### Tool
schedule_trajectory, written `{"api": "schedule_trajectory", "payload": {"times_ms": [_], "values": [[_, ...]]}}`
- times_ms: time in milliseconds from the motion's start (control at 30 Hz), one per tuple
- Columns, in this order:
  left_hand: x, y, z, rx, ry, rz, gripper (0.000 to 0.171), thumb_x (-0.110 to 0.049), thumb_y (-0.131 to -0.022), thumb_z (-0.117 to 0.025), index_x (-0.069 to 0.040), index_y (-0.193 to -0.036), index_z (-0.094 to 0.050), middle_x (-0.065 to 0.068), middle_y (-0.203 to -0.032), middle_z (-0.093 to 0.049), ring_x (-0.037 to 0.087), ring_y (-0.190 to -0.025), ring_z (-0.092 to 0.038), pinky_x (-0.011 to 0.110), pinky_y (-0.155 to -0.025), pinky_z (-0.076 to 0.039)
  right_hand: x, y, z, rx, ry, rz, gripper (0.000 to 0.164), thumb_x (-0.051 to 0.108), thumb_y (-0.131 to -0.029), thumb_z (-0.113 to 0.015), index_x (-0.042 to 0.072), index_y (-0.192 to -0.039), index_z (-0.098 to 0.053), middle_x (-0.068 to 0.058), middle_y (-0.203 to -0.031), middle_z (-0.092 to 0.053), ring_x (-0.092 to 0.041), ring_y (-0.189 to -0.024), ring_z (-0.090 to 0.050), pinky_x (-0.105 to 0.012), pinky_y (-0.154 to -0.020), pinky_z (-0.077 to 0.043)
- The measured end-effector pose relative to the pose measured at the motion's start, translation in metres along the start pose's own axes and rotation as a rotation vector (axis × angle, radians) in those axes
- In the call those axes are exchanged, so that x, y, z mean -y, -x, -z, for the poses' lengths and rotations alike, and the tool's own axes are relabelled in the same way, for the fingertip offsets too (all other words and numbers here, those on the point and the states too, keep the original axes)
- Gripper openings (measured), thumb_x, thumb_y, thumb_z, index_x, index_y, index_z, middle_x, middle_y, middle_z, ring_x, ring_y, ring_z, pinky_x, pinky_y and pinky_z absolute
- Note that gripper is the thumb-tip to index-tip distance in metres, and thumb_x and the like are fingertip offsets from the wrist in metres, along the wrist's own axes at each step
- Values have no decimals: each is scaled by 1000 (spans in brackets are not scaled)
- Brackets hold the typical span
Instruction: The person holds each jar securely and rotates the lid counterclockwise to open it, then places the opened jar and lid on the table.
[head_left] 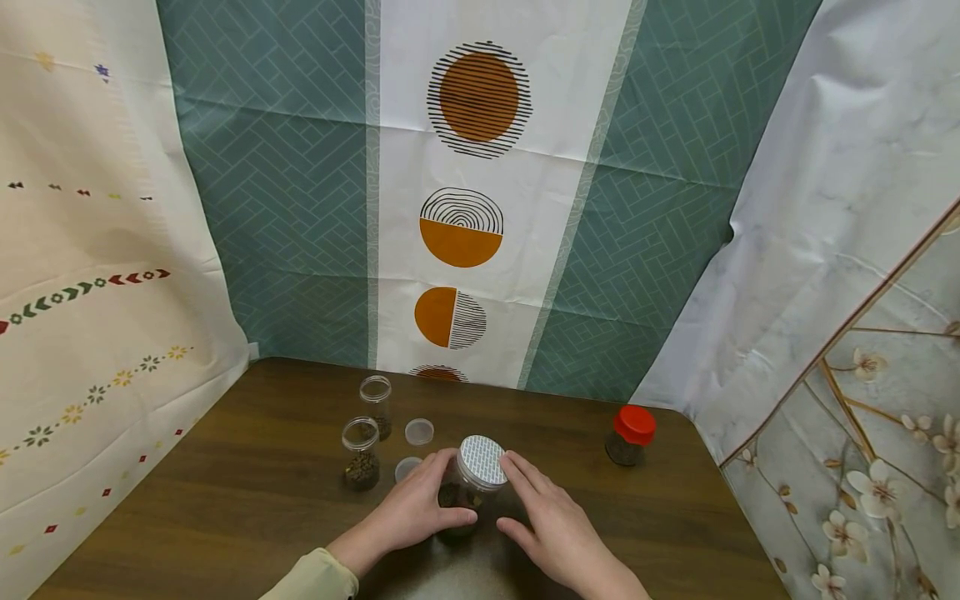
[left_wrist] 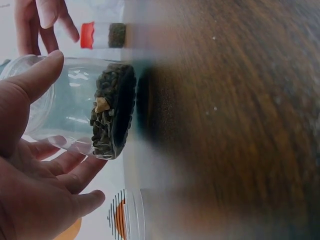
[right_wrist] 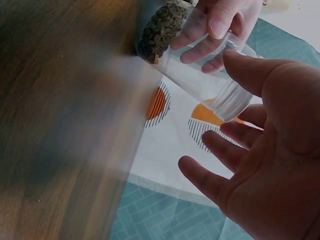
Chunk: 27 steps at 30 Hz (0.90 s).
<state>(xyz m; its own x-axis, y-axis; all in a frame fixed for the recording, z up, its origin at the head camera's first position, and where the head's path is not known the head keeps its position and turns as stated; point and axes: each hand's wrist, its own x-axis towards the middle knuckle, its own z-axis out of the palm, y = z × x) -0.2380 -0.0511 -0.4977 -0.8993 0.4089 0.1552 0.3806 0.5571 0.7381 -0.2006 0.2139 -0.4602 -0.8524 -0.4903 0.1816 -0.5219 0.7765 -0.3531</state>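
Observation:
My left hand (head_left: pixel 420 504) holds a clear jar (head_left: pixel 467 492), its thumb on the near side and its fingers around the far side. A white seal (head_left: pixel 482 460) with small print covers the jar's mouth. In the left wrist view, dark dried pieces (left_wrist: pixel 111 115), one pale bit among them, fill the bottom part, and the jar tilts slightly close over the table. My right hand (head_left: pixel 551 517) is at the jar's right side, fingers extended and spread, fingertips right at the rim. In the right wrist view its thumb overlaps the jar's upper wall.
Left of the hands stand two lidless clear jars, the nearer one (head_left: pixel 362 468) with brown pieces, the farther one (head_left: pixel 377 407) behind it. Two translucent discs (head_left: pixel 419 431) lie beside them. A red-lidded jar (head_left: pixel 632 432) stands at the right. Patterned cloths hang around the wooden table (head_left: pixel 225 492).

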Motion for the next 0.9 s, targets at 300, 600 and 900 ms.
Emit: {"api": "schedule_trajectory", "payload": {"times_ms": [300,600,900], "values": [[0,0,0,-7,-4,-4,93,-44,-91,-93,2,-158,-46,18,-150,-58,38,-138,-58,63,-108,-51,-1,0,0,7,-4,-7,84,36,-104,-80,16,-173,-37,-11,-174,-40,-37,-148,-55,-70,-108,-50],[-1,1,0,-4,-7,2,93,-44,-91,-93,0,-159,-47,17,-150,-58,37,-137,-58,63,-108,-51,-1,0,0,-2,-2,3,84,35,-104,-81,16,-173,-37,-10,-174,-41,-36,-148,-55,-69,-108,-52],[-2,1,0,0,-6,7,93,-45,-91,-93,0,-159,-47,16,-149,-58,37,-137,-58,63,-108,-51,-2,1,-1,-11,-1,12,84,34,-104,-81,16,-173,-37,-11,-174,-41,-36,-148,-54,-69,-108,-52]]}}
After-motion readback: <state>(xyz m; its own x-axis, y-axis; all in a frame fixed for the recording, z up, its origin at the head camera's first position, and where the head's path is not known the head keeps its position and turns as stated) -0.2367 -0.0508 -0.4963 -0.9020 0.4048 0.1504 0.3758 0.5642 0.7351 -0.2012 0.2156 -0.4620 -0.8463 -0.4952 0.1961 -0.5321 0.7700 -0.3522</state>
